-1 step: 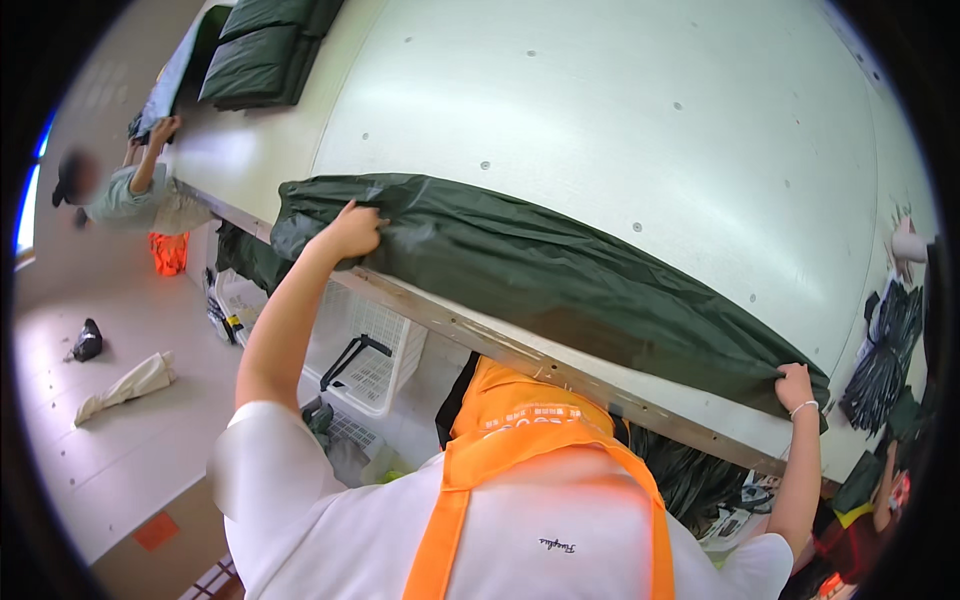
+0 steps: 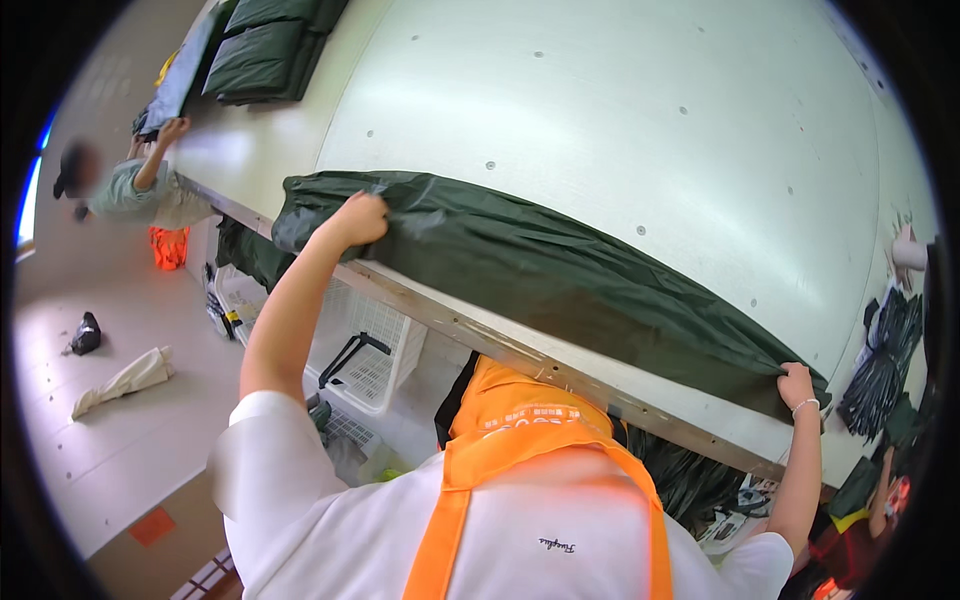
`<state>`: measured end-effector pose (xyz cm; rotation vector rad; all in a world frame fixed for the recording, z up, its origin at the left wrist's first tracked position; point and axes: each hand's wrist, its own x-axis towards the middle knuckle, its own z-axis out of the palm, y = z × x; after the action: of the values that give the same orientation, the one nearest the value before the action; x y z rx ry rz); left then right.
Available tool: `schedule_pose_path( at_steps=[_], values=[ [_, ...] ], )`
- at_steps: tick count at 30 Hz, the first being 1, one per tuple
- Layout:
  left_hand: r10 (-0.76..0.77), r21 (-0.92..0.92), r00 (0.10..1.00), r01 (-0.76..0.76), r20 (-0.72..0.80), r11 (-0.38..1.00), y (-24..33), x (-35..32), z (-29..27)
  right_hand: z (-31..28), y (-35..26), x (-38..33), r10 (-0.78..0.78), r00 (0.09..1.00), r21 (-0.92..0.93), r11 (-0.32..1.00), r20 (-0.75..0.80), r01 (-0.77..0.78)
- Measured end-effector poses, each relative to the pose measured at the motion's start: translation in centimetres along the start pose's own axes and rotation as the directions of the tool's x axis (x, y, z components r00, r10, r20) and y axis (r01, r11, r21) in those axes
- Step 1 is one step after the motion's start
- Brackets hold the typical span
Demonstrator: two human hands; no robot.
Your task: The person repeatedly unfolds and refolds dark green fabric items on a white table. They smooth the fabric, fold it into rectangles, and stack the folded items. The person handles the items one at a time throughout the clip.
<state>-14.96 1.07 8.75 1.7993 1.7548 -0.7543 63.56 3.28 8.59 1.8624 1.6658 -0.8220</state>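
A long folded piece of dark green, slightly shiny fabric lies along the near edge of the pale worktable. Its surface is creased, and it narrows toward the right. My left hand is closed on the fabric near its left end, fingers curled under and partly hidden. Far to the right, my right hand pinches the other end close to the table's corner. Both arms are stretched wide apart, with the fabric spanning between them.
Folded dark green bundles are stacked at the far left of the table. Beyond them a co-worker handles cloth. Below the edge stands a white plastic basket. Black strips hang at the right, near another person.
My left hand's fingers have curled in more tightly on the fabric, and the fabric's left end has shifted very slightly. My right hand stays at its end.
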Motion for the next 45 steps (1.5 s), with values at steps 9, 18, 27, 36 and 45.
schedule_pose_path(
  at_steps=[9,18,27,36,45],
  values=[
    [-0.283,0.039,0.954,0.288,-0.100,0.957,4.3,4.7,-0.5,1.2,-7.5,1.2,0.098,0.798,-0.380,0.840,-0.595,-0.387],
    [-0.208,0.021,0.967,0.214,-0.146,0.977,5.5,3.9,0.3,8.7,-50.7,-4.5,-0.851,0.361,-0.258,0.473,-0.382,0.843],
    [0.069,-0.166,0.770,-0.223,-0.634,0.961,-12.9,-8.2,0.2,12.6,-54.5,-0.1,-0.738,0.508,-0.304,0.658,-0.445,0.689],
    [-0.411,-0.984,0.895,-0.175,-0.174,0.037,-22.1,-0.6,8.8,12.7,-54.9,-0.1,-0.749,0.504,-0.329,0.650,-0.430,0.685],
    [-0.253,-0.271,0.280,-0.026,-0.926,0.962,-15.0,-0.1,2.6,12.0,-54.6,0.1,-0.734,0.518,-0.190,0.639,-0.439,0.745]
  ],
)
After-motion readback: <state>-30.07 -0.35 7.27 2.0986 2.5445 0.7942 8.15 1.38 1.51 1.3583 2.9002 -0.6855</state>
